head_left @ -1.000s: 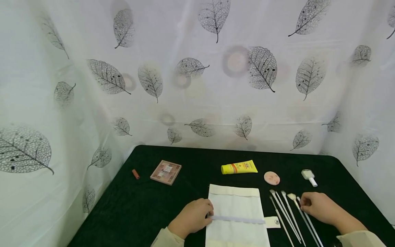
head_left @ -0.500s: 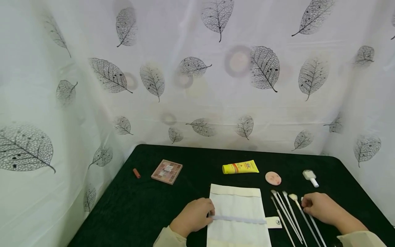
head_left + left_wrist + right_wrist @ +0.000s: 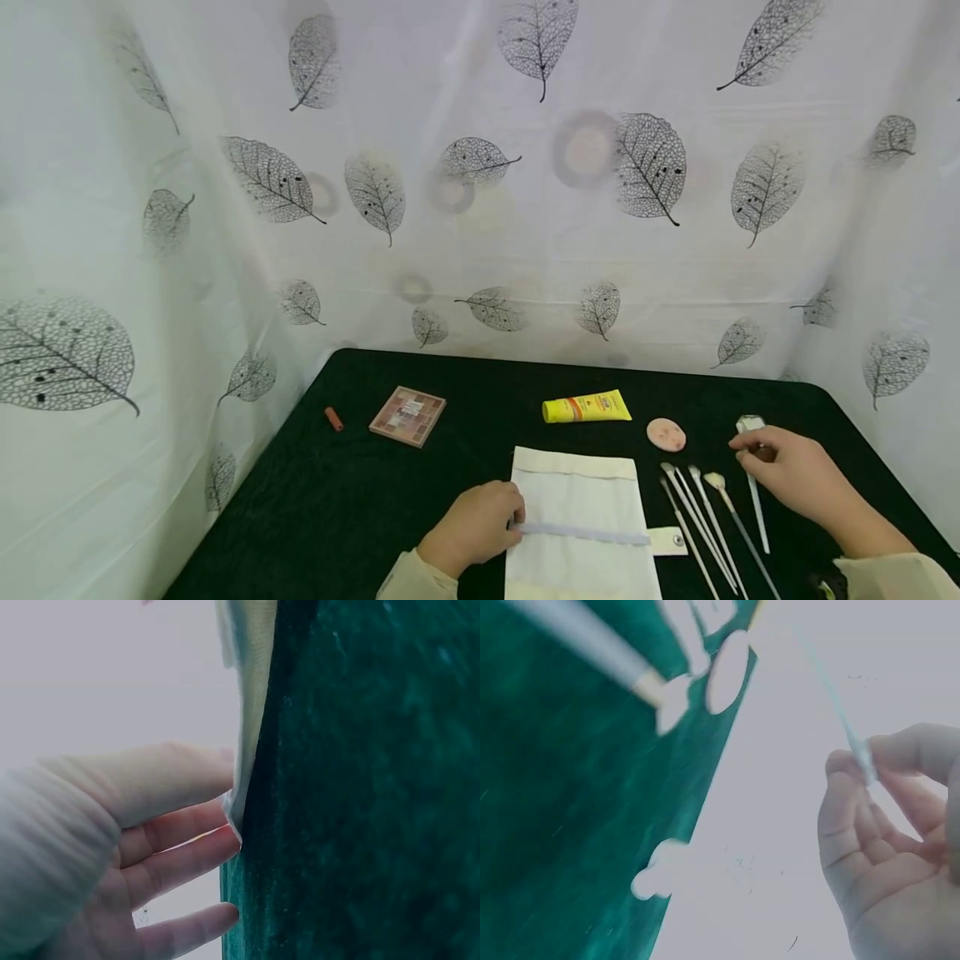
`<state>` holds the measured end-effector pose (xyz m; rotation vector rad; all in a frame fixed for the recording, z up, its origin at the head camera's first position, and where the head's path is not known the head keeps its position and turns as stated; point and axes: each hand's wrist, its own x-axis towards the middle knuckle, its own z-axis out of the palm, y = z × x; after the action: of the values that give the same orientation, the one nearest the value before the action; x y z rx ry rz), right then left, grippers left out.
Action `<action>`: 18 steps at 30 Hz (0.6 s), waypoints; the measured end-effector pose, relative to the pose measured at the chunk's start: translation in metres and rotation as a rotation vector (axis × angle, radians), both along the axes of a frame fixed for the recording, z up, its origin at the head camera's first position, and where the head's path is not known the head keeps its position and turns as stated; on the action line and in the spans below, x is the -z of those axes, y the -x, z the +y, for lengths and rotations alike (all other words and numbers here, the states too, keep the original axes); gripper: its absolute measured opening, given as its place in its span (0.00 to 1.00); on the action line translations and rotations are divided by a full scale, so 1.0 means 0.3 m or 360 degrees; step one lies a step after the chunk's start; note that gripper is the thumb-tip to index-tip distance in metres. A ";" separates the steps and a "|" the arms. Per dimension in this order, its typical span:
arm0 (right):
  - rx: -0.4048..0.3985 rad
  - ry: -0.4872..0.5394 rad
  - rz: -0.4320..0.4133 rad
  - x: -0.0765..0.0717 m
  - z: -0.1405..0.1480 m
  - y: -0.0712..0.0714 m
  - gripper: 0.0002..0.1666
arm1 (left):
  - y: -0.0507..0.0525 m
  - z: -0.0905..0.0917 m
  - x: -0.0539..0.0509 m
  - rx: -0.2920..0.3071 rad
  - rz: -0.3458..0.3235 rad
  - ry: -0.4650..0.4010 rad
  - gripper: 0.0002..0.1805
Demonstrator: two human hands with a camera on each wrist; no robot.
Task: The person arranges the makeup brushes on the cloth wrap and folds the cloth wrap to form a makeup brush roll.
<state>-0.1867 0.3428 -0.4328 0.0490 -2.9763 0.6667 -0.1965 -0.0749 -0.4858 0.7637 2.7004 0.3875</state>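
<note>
A white fabric brush roll [image 3: 573, 500] lies unfolded on the dark green table, with a pale band across it and a snap tab [image 3: 667, 541] at its right. My left hand [image 3: 480, 525] pinches its left edge between thumb and fingers, as the left wrist view also shows. My right hand [image 3: 798, 475] holds a thin makeup brush [image 3: 758, 517] near one end, between thumb and fingertips, with its handle hanging down. Several other makeup brushes [image 3: 693, 525] lie side by side between the roll and this hand. The held brush's tip is hidden by the fingers in the head view.
Behind the roll lie a yellow tube [image 3: 587, 407] and a round pink puff [image 3: 666, 435]. A small white-handled mirror-like item [image 3: 750, 422] is partly covered by my right hand. At left are a palette [image 3: 408, 416] and a small reddish stick [image 3: 333, 419]. Leaf-patterned curtains surround the table [image 3: 300, 517].
My right hand has picked up the rightmost brush and moved it up, away from the others, toward the mirror-like item. My left hand stays at the roll's edge. The head view has shifted slightly.
</note>
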 end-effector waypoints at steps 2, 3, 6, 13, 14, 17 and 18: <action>0.0006 0.0057 0.0068 -0.013 -0.031 0.004 0.10 | 0.000 -0.003 0.001 0.0002 -0.0003 -0.0007 0.06; 0.0006 0.0094 0.0075 -0.020 -0.049 0.008 0.11 | 0.000 -0.004 0.002 0.0003 -0.0002 -0.0012 0.06; -0.0002 0.0230 0.0046 -0.035 -0.109 0.028 0.13 | -0.003 -0.007 -0.002 0.0000 -0.0013 -0.0027 0.04; -0.0063 0.0634 -0.0111 -0.044 -0.296 0.105 0.18 | -0.008 -0.012 -0.015 -0.0016 -0.0048 -0.0051 0.04; -0.0061 0.0664 -0.0123 -0.043 -0.324 0.118 0.18 | -0.008 -0.012 -0.016 -0.0016 -0.0054 -0.0055 0.04; -0.0090 0.0727 -0.0160 -0.035 -0.397 0.155 0.18 | -0.006 -0.007 -0.017 -0.0010 -0.0069 -0.0058 0.04; -0.0114 0.0742 -0.0169 -0.032 -0.417 0.166 0.18 | -0.006 -0.004 -0.018 -0.0007 -0.0073 -0.0056 0.03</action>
<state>-0.2364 0.2179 -0.4233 0.0887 -2.8406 1.3906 -0.1947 -0.0760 -0.4804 0.7494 2.6596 0.4495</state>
